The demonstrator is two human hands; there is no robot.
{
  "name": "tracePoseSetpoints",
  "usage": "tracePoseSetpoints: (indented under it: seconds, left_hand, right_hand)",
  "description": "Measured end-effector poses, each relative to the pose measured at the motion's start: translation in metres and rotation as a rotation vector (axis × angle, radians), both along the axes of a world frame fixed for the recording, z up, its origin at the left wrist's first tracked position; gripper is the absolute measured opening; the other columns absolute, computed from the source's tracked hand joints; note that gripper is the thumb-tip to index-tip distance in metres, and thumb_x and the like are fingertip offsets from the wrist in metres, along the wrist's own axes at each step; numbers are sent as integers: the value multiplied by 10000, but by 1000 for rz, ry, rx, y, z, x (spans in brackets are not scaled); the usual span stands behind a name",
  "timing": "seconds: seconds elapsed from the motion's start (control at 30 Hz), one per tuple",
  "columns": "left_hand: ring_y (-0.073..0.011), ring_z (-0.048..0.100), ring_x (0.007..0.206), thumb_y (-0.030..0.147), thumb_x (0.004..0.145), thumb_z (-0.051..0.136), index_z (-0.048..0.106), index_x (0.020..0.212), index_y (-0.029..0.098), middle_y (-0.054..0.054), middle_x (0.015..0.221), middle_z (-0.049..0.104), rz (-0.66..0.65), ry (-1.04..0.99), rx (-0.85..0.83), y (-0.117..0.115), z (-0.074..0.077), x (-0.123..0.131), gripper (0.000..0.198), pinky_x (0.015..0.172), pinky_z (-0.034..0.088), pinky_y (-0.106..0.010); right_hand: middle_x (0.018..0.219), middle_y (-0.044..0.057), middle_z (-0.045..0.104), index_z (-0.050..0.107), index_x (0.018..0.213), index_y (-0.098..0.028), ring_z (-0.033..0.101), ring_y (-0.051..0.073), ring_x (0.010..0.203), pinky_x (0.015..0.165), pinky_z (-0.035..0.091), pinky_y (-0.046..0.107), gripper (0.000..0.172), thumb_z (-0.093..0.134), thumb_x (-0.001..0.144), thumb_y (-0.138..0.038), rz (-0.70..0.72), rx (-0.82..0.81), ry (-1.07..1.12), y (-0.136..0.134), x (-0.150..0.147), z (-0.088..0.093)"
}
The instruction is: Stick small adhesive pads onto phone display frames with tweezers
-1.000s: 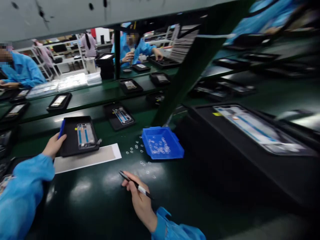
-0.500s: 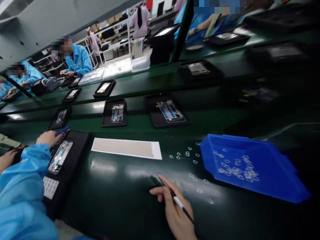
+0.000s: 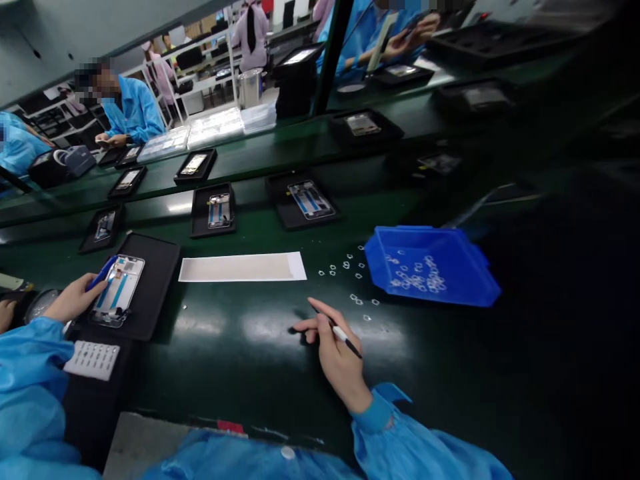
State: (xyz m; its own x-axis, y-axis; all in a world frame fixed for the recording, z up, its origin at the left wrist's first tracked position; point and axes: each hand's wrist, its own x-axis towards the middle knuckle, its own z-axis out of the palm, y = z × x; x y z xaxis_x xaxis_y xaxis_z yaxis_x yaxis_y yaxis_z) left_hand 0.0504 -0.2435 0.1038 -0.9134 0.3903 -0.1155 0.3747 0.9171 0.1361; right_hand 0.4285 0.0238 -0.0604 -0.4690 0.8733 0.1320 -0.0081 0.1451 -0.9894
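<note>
My left hand is closed around a blue stick-shaped tool, whose end lies over the upper left of a phone frame. This silvery frame with blue strips rests in a black tray. Over the bench, my right hand pinches a slim black pen-like tool with a white section; its tip points up and left, touching no part. A white-edged beige strip lies between the hands. Small pale ring-shaped pieces are scattered to its right.
A blue bin holding many ring pieces stands at right. A white sheet with dark marks lies below the tray. More trays with phone frames line the far side. A co-worker's hand shows at the left edge; other people sit beyond.
My view has shifted, so most things appear further left and higher. My left hand with the blue tool has come down onto the phone frame's side. My right hand keeps its pinch.
</note>
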Motion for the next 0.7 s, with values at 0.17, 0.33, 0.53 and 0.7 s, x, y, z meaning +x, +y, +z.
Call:
tracePoseSetpoints:
  seconds: [0.17,0.33,0.53,0.7]
  left_hand:
    - [-274,632,1096,713,668,605,574,1192,170,-50,1130,719,-11,-357,323,40,-5,79,756,886,536,-327]
    - [-285,640,1130,647,714,623,574,1161,196,-101,1152,707,-118,-704,591,77,-84,198,637,960,528,-365]
    - [-278,651,1141,564,874,527,624,1209,230,-89,1217,695,-211,-707,528,56,-128,242,483,973,535,-388]
    - [-244,721,940,432,951,431,733,1050,260,-54,986,761,-544,-328,504,98,-103,202,362,856,585,-351]
  right_hand:
    - [660,-31,591,617,1219,-206,499,105,472,488,467,258,404,493,961,-490,-205,-35,92,10,3,4]
    - [609,-63,529,639,1104,-216,531,96,484,591,517,283,346,523,936,-496,-326,-84,127,39,12,9]
    - [670,-19,603,608,926,-206,599,123,564,490,525,243,353,656,813,-537,-272,-209,102,64,27,15]
    - [733,16,639,666,924,-184,632,146,614,473,550,251,374,694,763,-521,-171,-217,41,82,9,21]
